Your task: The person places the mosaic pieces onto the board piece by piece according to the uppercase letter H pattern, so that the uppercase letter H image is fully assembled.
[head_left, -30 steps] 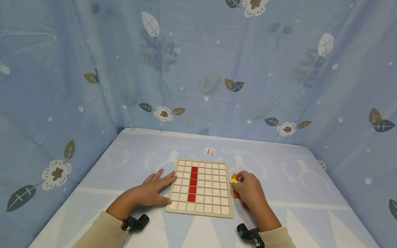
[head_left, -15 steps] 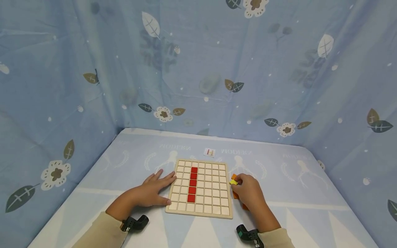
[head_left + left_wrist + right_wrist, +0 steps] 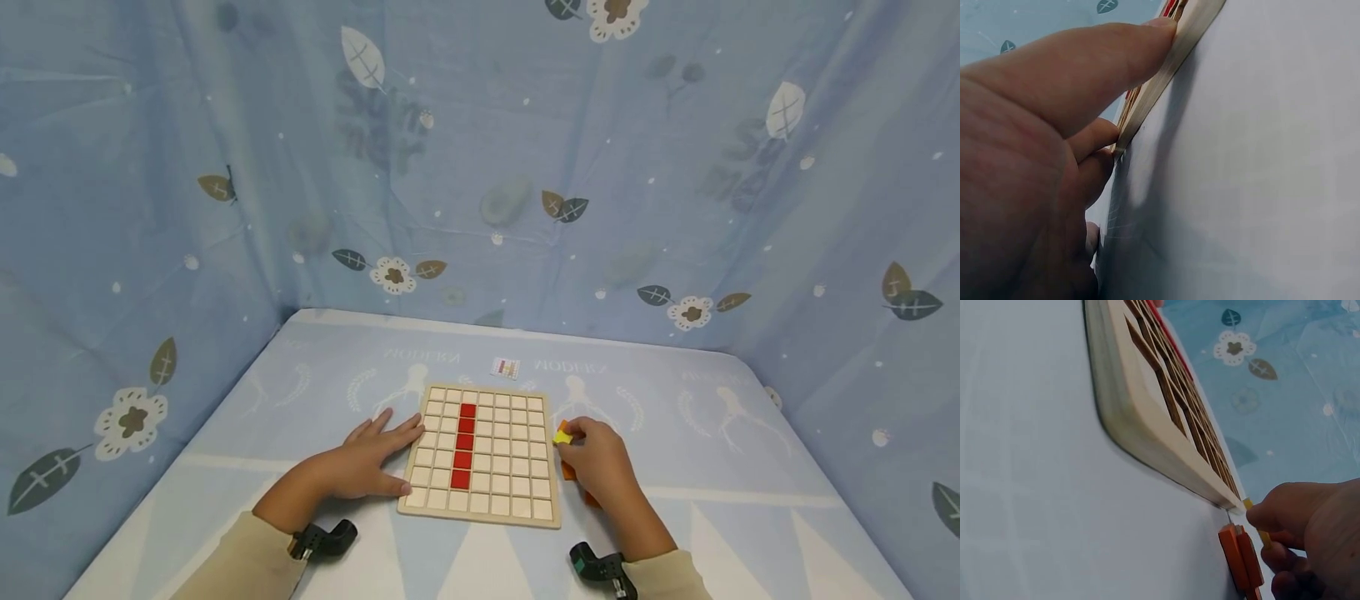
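A square wooden grid board (image 3: 512,466) with pale cells lies on the table, and a column of several red squares (image 3: 465,442) runs up its left half. My left hand (image 3: 360,462) is spread at the board's left side, thumb and fingertips touching the frame. Off the right side, my right hand (image 3: 598,457) pinches a yellow piece (image 3: 562,437) between thumb and fingers. Orange pieces (image 3: 568,472) lie under and beside that hand, partly hidden by it. The right wrist view shows the yellow piece (image 3: 1265,539) at the fingertips, just above stacked orange pieces (image 3: 1241,556).
Behind the board lies a small printed card (image 3: 506,367) with a coloured grid. A pale patterned cloth covers the table (image 3: 750,467). Blue floral curtains (image 3: 480,167) close off the back and both sides.
My right fingers have closed in on the yellow piece, which has turned slightly beside the orange ones. My left hand keeps its place on the board's edge.
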The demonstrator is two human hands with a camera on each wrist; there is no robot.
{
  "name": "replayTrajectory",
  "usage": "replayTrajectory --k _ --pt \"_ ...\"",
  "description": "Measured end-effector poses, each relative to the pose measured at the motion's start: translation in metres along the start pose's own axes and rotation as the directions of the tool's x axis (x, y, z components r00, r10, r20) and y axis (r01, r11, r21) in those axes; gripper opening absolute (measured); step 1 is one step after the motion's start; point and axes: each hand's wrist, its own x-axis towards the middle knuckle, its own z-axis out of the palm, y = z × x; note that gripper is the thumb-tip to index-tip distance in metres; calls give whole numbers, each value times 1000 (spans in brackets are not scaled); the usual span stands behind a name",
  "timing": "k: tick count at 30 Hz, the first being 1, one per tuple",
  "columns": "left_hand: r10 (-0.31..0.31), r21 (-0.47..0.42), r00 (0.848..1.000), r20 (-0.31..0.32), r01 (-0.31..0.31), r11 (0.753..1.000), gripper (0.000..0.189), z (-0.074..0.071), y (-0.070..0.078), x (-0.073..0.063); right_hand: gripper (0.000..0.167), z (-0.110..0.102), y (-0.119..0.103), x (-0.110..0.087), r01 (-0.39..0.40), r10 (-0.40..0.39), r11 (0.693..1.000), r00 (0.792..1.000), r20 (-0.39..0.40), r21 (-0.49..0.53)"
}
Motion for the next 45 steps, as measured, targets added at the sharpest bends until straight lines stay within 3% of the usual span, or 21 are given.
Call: replayTrajectory --k 6,20,29,37,45 --pt "12 -7 1000 3 -12 1000 95 -1 0 0 24 5 -10 -2 67 -66 995 998 -6 75" --pt "0 9 1000 -13 0 1000 95 2 -1 -1 20 30 -58 -6 219 -239 964 962 129 151" --pt "-7 19 1000 -15 7 1000 95 1 0 0 19 50 -73 -2 236 -263 960 945 196 150" --pt "-16 18 1000 -17 16 1000 95 1 0 0 17 57 -73 0 275 -294 955 929 225 115" --pt "-7 21 1000 -17 8 1000 94 2 0 0 18 61 -71 -2 285 -291 957 932 217 62"
